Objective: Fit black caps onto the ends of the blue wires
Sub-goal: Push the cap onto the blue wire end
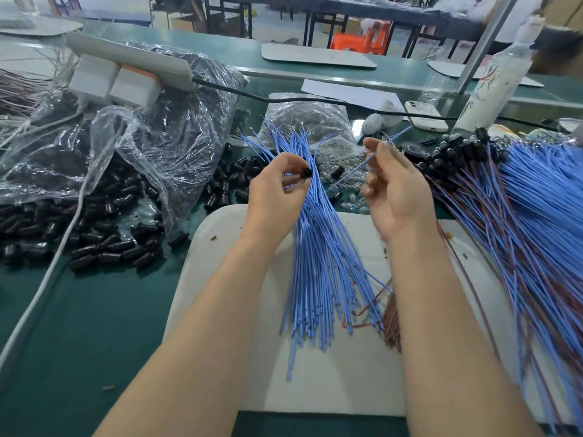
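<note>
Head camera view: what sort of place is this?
Probably a factory assembly bench: heaps of loose black caps, big bundles of blue wires, and long green worktables set in rows behind.

1. We found the left hand (274, 200) and the right hand (399, 197) bare.
2. The left forearm (202, 310) and right forearm (441, 310) were uncovered wherever we could see them.
3. We saw one short nail (383, 148) on the right hand.

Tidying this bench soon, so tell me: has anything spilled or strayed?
Yes. Black caps lie spilled from the open clear bag across the green table at left, and a brown scrap sits loose on the white mat.
</note>
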Tool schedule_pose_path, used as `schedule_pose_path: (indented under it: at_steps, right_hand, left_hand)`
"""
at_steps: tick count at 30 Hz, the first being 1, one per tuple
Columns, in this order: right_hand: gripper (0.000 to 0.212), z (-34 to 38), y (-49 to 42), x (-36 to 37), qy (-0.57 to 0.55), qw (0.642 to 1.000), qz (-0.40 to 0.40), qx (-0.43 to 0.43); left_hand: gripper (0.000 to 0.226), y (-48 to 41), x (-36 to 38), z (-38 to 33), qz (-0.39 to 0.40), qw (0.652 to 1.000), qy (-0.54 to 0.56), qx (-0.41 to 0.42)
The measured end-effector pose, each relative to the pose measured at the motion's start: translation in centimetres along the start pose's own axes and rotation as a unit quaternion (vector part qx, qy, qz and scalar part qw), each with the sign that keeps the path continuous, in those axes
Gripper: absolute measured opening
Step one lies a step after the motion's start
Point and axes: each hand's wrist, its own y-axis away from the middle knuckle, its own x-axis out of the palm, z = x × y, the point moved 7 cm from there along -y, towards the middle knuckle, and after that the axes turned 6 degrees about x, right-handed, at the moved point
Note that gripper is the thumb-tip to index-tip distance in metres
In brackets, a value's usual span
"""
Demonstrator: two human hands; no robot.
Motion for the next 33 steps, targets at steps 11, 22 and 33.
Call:
schedule_pose_path:
  at_steps: [11,22,33]
  right_hand:
    - [0.021,1.6,1.6,1.7,0.086,0.979,-0.032,-0.180]
    - [0.018,1.6,1.8,2.0,0.149,0.965,-0.046,-0.213]
    - [0.023,1.0,1.3,1.2,0.067,0.987,-0.049,-0.140]
  left_hand:
    - [0.022,0.0,0.1,0.2,0.000,1.000,-0.018,0.009]
    - [0.026,0.1,0.5,-0.4,0.033,0.991,-0.119,0.048]
    - [0.019,0.4,0.9,-1.2,0.039,0.977,-0.191,0.085]
